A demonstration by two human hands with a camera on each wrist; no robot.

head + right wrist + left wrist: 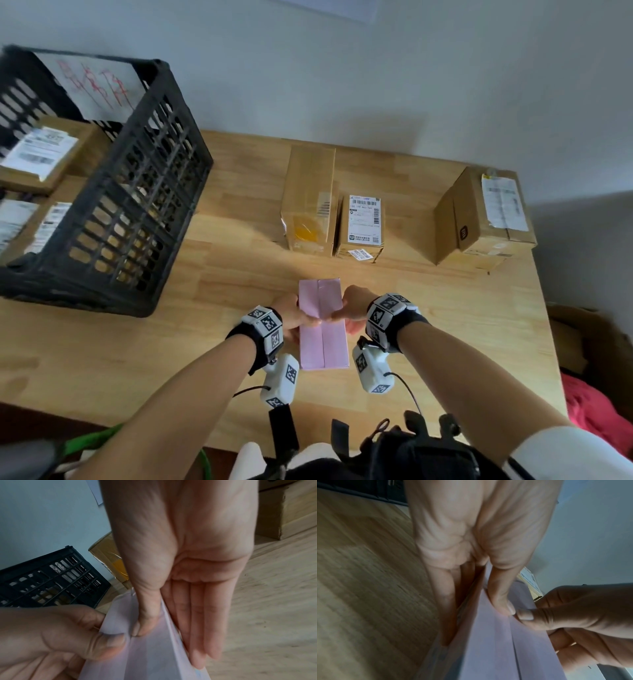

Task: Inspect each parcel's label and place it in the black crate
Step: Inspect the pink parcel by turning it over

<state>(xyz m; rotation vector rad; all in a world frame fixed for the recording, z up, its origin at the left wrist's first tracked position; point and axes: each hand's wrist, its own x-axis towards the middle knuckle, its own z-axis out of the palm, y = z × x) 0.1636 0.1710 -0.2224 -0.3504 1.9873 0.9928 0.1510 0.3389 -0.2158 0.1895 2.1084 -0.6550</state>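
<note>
A: Head view first. Where's the pink parcel [322, 325]?

B: Above the table [219, 219], near its front edge, long axis running twelve to six. The left hand [294, 317] pinches its left edge, the right hand [352, 308] its right edge, thumbs meeting on top. The black crate [137, 192] lies at ten o'clock, so the left hand is nearer. No label shows on the upper face; I'd guess it's underneath.

A: Left wrist view?

B: Thumb over, fingers under; the face is pale pink with a central seam.

A: Right wrist view?

B: The same clasp mirrored, fingers flat beneath, crate at nine o'clock.
</note>
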